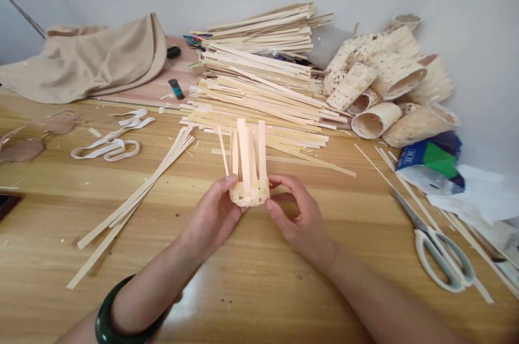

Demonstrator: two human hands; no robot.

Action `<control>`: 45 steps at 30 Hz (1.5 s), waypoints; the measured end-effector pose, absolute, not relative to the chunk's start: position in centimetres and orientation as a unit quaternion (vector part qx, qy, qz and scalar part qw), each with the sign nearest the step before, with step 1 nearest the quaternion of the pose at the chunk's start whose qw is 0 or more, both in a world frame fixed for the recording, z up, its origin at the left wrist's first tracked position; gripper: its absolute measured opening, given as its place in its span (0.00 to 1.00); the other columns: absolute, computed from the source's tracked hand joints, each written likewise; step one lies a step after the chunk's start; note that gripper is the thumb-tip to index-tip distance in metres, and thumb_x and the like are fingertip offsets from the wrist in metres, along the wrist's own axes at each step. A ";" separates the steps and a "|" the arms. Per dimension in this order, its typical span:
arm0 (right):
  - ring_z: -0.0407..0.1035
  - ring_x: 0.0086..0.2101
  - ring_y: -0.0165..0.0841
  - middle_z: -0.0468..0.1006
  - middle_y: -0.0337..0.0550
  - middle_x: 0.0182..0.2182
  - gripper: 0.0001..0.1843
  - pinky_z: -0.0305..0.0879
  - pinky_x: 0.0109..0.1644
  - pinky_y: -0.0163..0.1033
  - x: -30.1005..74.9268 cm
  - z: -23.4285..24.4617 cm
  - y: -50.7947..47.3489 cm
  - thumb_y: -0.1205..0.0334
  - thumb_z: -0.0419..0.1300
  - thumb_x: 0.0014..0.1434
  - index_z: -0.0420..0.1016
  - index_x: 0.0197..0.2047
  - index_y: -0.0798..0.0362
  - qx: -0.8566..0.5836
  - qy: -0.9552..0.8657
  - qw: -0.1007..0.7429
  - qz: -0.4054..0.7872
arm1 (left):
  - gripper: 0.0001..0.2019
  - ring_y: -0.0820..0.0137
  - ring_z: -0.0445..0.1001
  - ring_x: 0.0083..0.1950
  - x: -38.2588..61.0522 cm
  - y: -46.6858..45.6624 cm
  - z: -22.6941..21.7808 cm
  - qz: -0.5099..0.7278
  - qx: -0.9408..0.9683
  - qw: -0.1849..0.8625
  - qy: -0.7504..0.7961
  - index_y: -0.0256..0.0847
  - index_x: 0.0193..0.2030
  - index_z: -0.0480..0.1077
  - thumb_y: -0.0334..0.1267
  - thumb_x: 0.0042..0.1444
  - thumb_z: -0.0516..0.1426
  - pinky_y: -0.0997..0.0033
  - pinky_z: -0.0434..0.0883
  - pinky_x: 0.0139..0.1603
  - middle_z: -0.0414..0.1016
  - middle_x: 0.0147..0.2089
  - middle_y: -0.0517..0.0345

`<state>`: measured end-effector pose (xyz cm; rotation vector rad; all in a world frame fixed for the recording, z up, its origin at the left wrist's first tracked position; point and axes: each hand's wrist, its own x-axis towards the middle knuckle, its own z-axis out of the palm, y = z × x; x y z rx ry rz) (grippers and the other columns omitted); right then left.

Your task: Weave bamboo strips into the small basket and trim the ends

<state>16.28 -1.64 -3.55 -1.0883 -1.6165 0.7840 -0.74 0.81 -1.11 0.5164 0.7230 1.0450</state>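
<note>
A small half-woven basket (248,182) of pale bamboo strips is held above the wooden table (251,279), its loose strips standing upright. My left hand (213,217) grips its left side and bottom, thumb on the woven band. My right hand (298,214) pinches the right side of the woven base with curled fingers. A dark green bangle (109,319) sits on my left wrist.
A big stack of flat bamboo strips (259,84) lies behind the basket. Several finished woven tubes (389,90) are piled at the right. Scissors (440,249) lie at the right edge. Loose long strips (133,195) and a curled white strip (111,146) lie left, beside a beige cloth (89,60).
</note>
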 end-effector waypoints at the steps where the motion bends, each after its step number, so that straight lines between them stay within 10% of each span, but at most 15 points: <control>1: 0.76 0.48 0.34 0.79 0.45 0.50 0.20 0.82 0.48 0.38 16.3 -3.6 -1.6 0.68 0.62 0.65 0.72 0.59 0.45 -0.455 -0.663 0.499 0.323 | 0.17 0.56 0.83 0.50 -0.8 0.9 -1.1 0.484 0.237 0.775 0.330 0.36 0.44 0.85 0.47 0.55 0.68 0.66 0.81 0.49 0.87 0.45 0.47; 14: 0.68 0.62 0.41 0.71 0.47 0.60 0.35 0.72 0.67 0.54 16.6 -3.4 -1.7 0.64 0.67 0.64 0.63 0.71 0.36 -0.411 -0.731 0.482 0.254 | 0.19 0.59 0.83 0.50 -0.7 0.5 -1.3 0.502 0.288 0.715 0.393 0.42 0.45 0.84 0.44 0.47 0.75 0.64 0.77 0.56 0.87 0.46 0.53; 19: 0.71 0.58 0.39 0.72 0.46 0.58 0.28 0.79 0.59 0.48 16.5 -3.5 -1.7 0.67 0.63 0.67 0.69 0.66 0.37 -0.410 -0.706 0.503 0.285 | 0.22 0.55 0.82 0.54 -0.6 0.8 -1.3 0.513 0.270 0.732 0.358 0.43 0.46 0.85 0.57 0.53 0.70 0.61 0.78 0.55 0.87 0.49 0.52; 30: 0.74 0.53 0.38 0.74 0.46 0.52 0.22 0.81 0.55 0.45 16.6 -3.2 -1.6 0.65 0.67 0.65 0.73 0.60 0.40 -0.402 -0.726 0.494 0.261 | 0.22 0.59 0.85 0.44 -0.4 0.2 -1.3 0.455 0.231 0.793 0.333 0.38 0.46 0.83 0.52 0.51 0.72 0.65 0.83 0.43 0.87 0.42 0.50; 45: 0.76 0.55 0.38 0.75 0.47 0.57 0.24 0.83 0.55 0.45 16.9 -3.9 -1.4 0.61 0.66 0.66 0.71 0.64 0.40 -0.426 -0.697 0.479 0.322 | 0.18 0.49 0.81 0.56 -0.3 0.2 -0.9 0.477 0.225 0.786 0.322 0.37 0.45 0.81 0.47 0.54 0.69 0.51 0.77 0.60 0.85 0.50 0.45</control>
